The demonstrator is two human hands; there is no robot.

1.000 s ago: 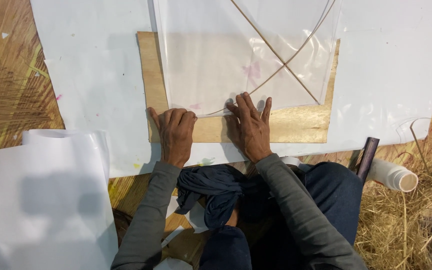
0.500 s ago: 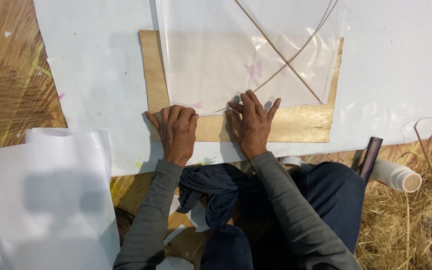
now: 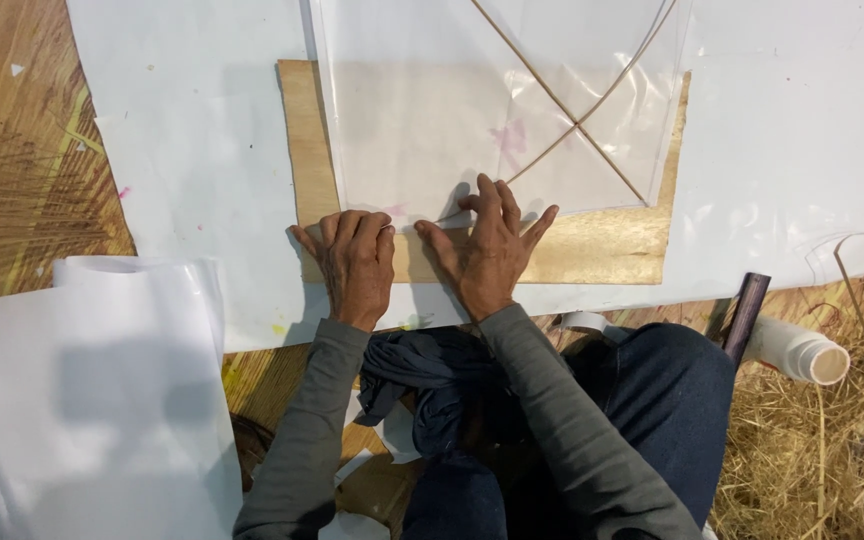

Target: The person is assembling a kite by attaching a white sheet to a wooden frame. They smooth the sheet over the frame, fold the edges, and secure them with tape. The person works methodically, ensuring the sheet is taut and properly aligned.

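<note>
Left hand [image 3: 354, 262] flat on wooden board [image 3: 607, 248], right hand [image 3: 484, 248] spread, pressing translucent sheet [image 3: 432, 130]

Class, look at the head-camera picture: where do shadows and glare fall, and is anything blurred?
Head view: even, soft light; a dim shadow lies on the white sheet stack; faint glare streaks the clear film; left hand and right hand are sharp; no evident blur.

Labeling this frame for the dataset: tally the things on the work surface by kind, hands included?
Hands: 2, left hand and right hand, both pressing flat on the board edge
Wooden board: 1
Clear plastic sheet: 1
Thin crossed sticks: 2
White paper sheets: 2, large sheet and loose stack
White tube: 1
Dark rod: 1
Total: 10
</note>
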